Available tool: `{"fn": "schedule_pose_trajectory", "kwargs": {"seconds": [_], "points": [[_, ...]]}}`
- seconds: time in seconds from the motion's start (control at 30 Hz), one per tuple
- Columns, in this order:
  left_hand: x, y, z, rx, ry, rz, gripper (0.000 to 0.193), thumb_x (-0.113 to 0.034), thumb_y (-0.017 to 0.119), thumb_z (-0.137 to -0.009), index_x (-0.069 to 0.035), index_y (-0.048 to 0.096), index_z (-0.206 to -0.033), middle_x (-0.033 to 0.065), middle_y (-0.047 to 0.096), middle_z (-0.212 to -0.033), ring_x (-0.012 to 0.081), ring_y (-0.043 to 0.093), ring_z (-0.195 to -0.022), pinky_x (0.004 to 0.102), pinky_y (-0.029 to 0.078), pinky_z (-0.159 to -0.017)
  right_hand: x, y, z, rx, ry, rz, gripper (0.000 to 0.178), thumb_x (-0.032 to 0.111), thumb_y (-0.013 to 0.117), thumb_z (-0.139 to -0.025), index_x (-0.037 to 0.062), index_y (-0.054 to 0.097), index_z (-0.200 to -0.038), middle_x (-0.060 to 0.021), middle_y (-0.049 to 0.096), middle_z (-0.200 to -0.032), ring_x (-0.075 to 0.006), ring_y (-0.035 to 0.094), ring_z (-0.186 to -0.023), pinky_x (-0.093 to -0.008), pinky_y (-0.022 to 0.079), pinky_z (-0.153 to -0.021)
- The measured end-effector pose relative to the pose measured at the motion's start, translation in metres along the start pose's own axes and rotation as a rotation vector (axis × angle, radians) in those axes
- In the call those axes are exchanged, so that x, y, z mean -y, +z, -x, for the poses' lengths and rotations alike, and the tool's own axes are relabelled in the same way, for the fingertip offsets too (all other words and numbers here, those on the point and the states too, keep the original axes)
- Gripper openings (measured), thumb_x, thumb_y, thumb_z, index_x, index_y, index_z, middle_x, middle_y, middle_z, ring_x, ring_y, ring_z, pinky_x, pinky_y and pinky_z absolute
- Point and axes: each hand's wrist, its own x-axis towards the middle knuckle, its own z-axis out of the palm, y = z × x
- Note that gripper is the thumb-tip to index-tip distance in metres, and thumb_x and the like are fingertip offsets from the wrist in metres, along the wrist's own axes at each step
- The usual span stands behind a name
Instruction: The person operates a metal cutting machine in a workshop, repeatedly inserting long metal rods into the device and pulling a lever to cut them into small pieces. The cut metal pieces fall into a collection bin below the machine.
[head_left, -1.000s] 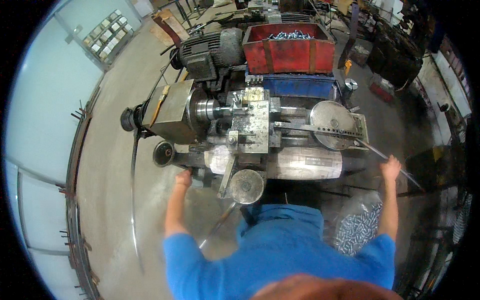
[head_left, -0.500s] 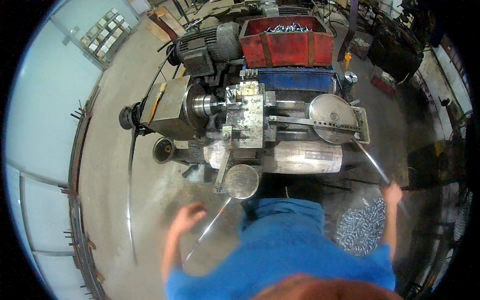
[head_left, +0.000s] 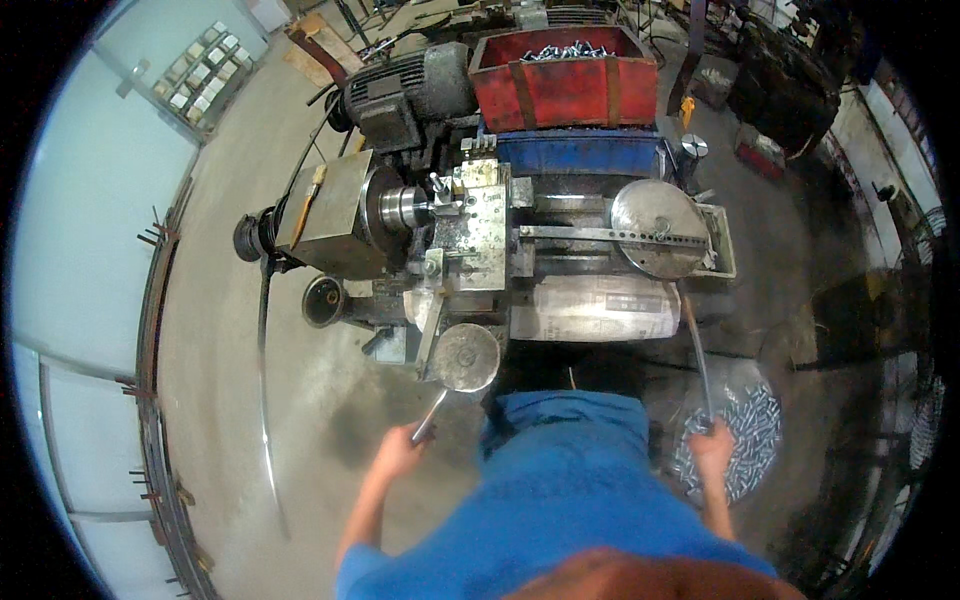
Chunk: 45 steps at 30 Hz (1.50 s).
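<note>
In front of me is a metal lathe with a round chuck [head_left: 403, 210] at its left and a block-shaped tool slide [head_left: 478, 235] beside it. My left hand [head_left: 402, 450] is closed around a metal lever rod [head_left: 431, 412], which slants down from a small round disc [head_left: 466, 358] below the slide. Out to the right, my right hand [head_left: 712, 448] grips the lower end of a longer lever rod [head_left: 696, 345]. That rod comes down from a larger round plate [head_left: 657, 228], joined to the slide by a flat perforated bar [head_left: 570, 234].
Behind the lathe, a red bin [head_left: 565, 90] of small metal parts stands above a blue bin [head_left: 580, 152]. A dark motor [head_left: 415, 90] sits to its left. A brush [head_left: 310, 205] lies on the headstock. Many shiny metal pieces [head_left: 745, 440] fill a container under my right hand.
My left hand has moved inward and taken hold of the lower lever. My right hand has swung its rod leftward, toward my body. The tool slide sits slightly nearer the chuck.
</note>
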Motion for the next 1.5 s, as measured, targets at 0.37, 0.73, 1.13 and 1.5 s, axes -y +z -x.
{"fn": "schedule_pose_trajectory", "kwargs": {"seconds": [0.37, 0.73, 1.13, 1.5], "points": [[0.031, 0.011, -0.004, -0.002, -0.013, -0.053, 0.023, -0.016, 0.058, -0.077, -0.012, 0.063, -0.099, 0.0164, 0.063, -0.087, 0.0316, 0.060, -0.082, 0.0387, 0.046, -0.072, -0.065, -0.030, -0.109, 0.017, 0.002, 0.489, 0.029, 0.024, 0.055, -0.061, 0.0041, 0.056, -0.082, -0.0205, 0.060, -0.074, -0.0394, 0.058, -0.070, -0.0478, 0.045, -0.064], [-0.025, -0.016, -0.002, 0.211, 0.043, 0.371, 0.033, -0.018, 0.061, -0.078, -0.001, 0.058, -0.106, 0.0072, 0.065, -0.087, 0.0178, 0.060, -0.083, 0.0306, 0.046, -0.078, -0.032, 0.002, -0.314, -0.352, 0.010, 0.676, 0.050, 0.017, 0.054, -0.064, 0.0031, 0.052, -0.112, -0.0147, 0.056, -0.101, -0.0309, 0.050, -0.102, -0.0436, 0.032, -0.095], [0.152, -0.077, -0.189, -0.410, -0.094, -0.731, 0.048, -0.044, 0.049, -0.083, -0.002, 0.053, -0.105, 0.0194, 0.062, -0.087, 0.0341, 0.060, -0.084, 0.0429, 0.048, -0.070, -0.012, 0.070, -0.123, -0.024, -0.239, -0.126, 0.045, 0.014, 0.056, -0.057, 0.0009, 0.060, -0.100, -0.0201, 0.059, -0.100, -0.0352, 0.055, -0.096, -0.0368, 0.044, -0.084], [0.175, -0.023, -0.227, -0.554, -0.201, -0.536, 0.044, -0.047, 0.048, -0.082, -0.005, 0.059, -0.080, 0.0163, 0.063, -0.077, 0.0338, 0.062, -0.072, 0.0431, 0.049, -0.063, 0.009, 0.076, -0.104, 0.228, -0.107, -0.198, 0.036, 0.016, 0.057, -0.059, 0.0020, 0.065, -0.091, -0.0185, 0.064, -0.085, -0.0289, 0.063, -0.080, -0.0340, 0.049, -0.074]]}}
